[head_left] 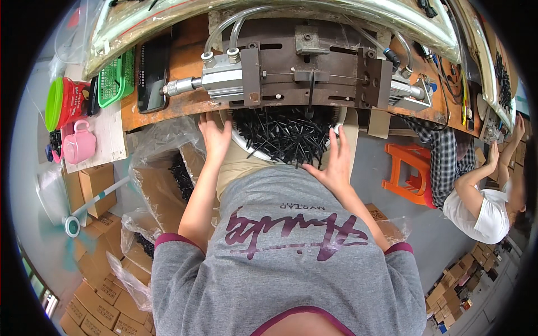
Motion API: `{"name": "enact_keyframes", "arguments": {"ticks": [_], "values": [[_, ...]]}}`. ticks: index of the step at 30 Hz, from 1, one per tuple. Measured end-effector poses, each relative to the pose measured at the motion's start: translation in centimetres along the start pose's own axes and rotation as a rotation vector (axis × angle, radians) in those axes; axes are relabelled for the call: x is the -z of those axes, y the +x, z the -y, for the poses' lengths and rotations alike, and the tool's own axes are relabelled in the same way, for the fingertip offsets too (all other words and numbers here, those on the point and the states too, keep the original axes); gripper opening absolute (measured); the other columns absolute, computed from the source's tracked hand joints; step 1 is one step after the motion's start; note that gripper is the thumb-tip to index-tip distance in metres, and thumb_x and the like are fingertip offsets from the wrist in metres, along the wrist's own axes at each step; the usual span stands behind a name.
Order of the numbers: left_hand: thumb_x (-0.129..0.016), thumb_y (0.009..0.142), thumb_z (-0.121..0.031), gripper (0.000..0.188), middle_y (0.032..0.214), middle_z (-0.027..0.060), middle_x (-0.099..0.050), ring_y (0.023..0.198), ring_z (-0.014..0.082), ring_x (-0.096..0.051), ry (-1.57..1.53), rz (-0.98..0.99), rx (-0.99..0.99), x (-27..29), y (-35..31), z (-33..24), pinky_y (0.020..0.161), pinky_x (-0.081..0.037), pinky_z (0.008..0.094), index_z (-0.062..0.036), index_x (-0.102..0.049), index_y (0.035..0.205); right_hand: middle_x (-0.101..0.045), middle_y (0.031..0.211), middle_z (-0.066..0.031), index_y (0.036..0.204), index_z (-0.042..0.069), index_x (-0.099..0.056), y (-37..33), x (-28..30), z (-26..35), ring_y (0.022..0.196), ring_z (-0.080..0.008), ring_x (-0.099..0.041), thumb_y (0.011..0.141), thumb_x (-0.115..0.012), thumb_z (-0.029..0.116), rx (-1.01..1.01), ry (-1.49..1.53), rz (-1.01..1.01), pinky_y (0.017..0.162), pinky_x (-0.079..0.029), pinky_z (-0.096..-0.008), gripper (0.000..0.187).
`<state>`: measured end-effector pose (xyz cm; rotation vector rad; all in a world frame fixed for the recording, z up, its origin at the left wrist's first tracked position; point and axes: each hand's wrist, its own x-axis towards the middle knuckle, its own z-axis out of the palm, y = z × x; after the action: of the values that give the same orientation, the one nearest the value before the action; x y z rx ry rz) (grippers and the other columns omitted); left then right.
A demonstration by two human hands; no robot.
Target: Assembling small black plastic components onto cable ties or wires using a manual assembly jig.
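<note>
A white basin (242, 141) full of thin black pointed plastic parts (286, 134) rests on my lap, partly under the bench edge. My left hand (216, 135) is at the basin's left side, its fingers stretched out and the tips close under the bench edge. On the other side, my right hand (336, 162) has its fingers spread by the right rim, thumb toward the black parts. I see nothing held in either hand. Above the basin a metal fixture (308, 67) with a pneumatic cylinder (222, 79) is mounted on the bench; one black part (311, 92) stands at its middle.
A phone (152, 84), a green basket (119, 78), a red tub (73, 103) and a pink mug (79, 144) stand at the left. Cardboard boxes (101, 291) and a fan (72, 225) are lower left. At right, a person (476, 207) works beside an orange stool (409, 173).
</note>
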<state>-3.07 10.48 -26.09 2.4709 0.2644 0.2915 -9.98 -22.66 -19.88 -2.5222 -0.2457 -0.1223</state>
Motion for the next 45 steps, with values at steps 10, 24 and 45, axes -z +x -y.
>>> {"name": "enact_keyframes", "arguments": {"ticks": [10,24,45], "values": [[-0.069,0.081,-0.013,0.044,0.122,0.0242,-0.062,0.118,0.0408,-0.056,0.037,0.317,0.06,-3.0,3.6,4.3,0.1,-0.044,0.0417,0.0,-0.06,0.122,-0.013,0.153,-0.0335,0.154,0.006,-0.017,4.4,-7.7,0.1,0.141,-0.0525,-0.018,0.048,-0.092,0.024,-0.099,0.02,-0.017,0.116,-0.023,-0.0537,0.13],[-0.044,0.096,-0.006,0.049,0.138,0.0117,-0.055,0.109,0.0235,-0.065,-0.656,0.401,0.826,-0.5,1.0,2.9,0.084,-0.056,0.0329,-0.002,-0.041,0.145,-0.042,0.142,-0.0255,0.147,0.005,-0.038,6.0,-1.2,-0.4,0.131,-0.0417,-0.039,0.046,-0.094,0.049,-0.06,0.048,0.182,0.109,-0.034,-0.0499,0.123],[-0.057,0.086,0.014,0.046,0.121,0.0134,-0.063,0.108,0.0256,-0.062,-1.301,0.08,0.729,-4.8,2.1,4.9,0.096,-0.051,0.0384,-0.0009,-0.054,0.129,-0.055,0.137,-0.0093,0.141,0.004,-0.046,11.4,-9.4,-14.6,0.125,-0.0226,-0.051,0.1,-0.057,0.035,-0.775,1.225,-0.409,0.103,-0.042,-0.0367,0.053]]}}
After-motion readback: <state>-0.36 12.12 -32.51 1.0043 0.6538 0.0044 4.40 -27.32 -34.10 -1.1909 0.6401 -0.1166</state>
